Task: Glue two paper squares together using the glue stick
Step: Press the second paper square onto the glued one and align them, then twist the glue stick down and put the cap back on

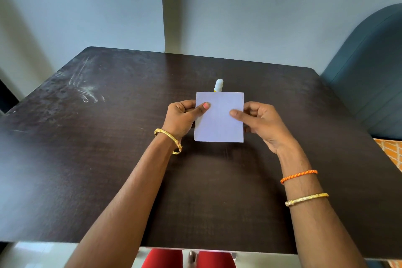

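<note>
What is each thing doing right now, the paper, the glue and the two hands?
Paper: held up above the table, flat side facing the camera; looks like one sheet, a second can't be told.
Glue stick: upright on the table behind the paper, mostly hidden, white top showing.
Left hand: pinching the paper's left edge.
Right hand: pinching the paper's right edge.

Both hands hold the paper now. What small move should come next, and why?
Probably lower the paper onto the table and free the right hand to reach the glue stick. Both the right and left hand pinch the paper's side edges, and the glue stick stands untouched just behind it. Whether one or two squares are held cannot be told.
</note>
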